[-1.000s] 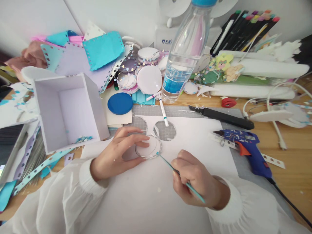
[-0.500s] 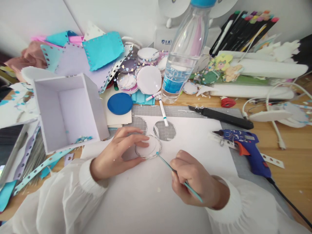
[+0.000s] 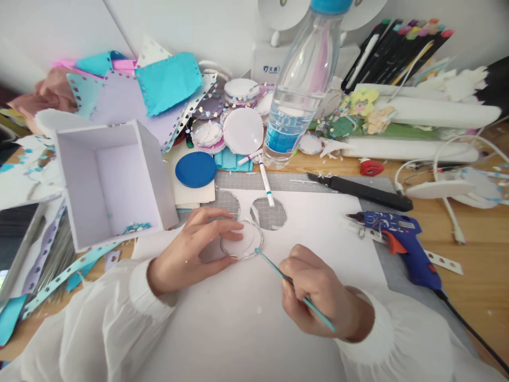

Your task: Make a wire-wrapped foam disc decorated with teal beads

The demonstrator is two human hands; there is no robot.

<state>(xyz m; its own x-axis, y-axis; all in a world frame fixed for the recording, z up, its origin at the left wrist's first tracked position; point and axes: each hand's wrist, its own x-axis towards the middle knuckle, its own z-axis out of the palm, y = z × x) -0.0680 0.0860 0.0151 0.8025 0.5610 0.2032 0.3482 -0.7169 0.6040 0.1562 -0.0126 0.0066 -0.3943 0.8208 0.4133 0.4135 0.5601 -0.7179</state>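
On the large white paper (image 3: pixel 238 339) lies a round white disc (image 3: pixel 248 239) with a rough, whitish rim. My left hand (image 3: pixel 194 249) holds it, fingers over its top and left edge and the thumb at its lower edge. My right hand (image 3: pixel 312 286) is closed round a thin teal stick (image 3: pixel 274 265), which slants up to the left. The stick's point touches or nearly touches the disc's lower right rim, where a tiny blue piece (image 3: pixel 256 250) sits. Whether the piece is stuck to the point or to the rim, I cannot tell.
A white open box (image 3: pixel 159 185) with blue bits stands left, a blue round lid (image 3: pixel 195 170) beside it. A water bottle (image 3: pixel 292 111) and markers (image 3: pixel 265 183) are behind. To the right lie a black cutter knife (image 3: pixel 366 192) and a blue glue gun (image 3: pixel 413 239) with its cable.
My right hand and the teal stick have shifted very slightly to the right. The left hand and the disc look the same.
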